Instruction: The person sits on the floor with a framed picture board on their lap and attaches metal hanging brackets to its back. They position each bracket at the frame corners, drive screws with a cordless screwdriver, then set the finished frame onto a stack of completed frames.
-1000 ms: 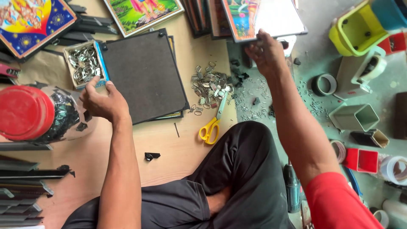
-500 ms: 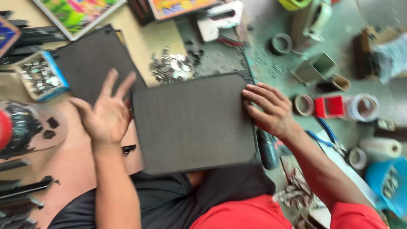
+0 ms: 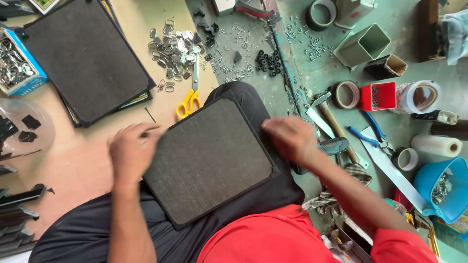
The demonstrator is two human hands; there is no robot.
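A dark grey board-backed picture frame (image 3: 207,158) lies face down across my lap. My left hand (image 3: 130,152) presses on its left edge, fingers curled over the rim. My right hand (image 3: 288,139) rests at its upper right corner, fingers bent against the edge; motion blur hides the exact grip. A second, larger dark frame back (image 3: 83,56) lies on the wooden floor at the upper left. Yellow-handled scissors (image 3: 189,101) lie just above the frame on my lap.
A pile of metal hangers (image 3: 171,46) and scattered small nails (image 3: 239,44) lie on the floor. A blue box of metal clips (image 3: 17,65) is at the left. Tape rolls (image 3: 346,94), a red box (image 3: 378,96), blue pliers (image 3: 370,136) and a blue tub (image 3: 446,187) crowd the right.
The frame came from the far pile down onto my lap. Both hands followed it; my left hand went from spread open above the board to pressing its left edge.
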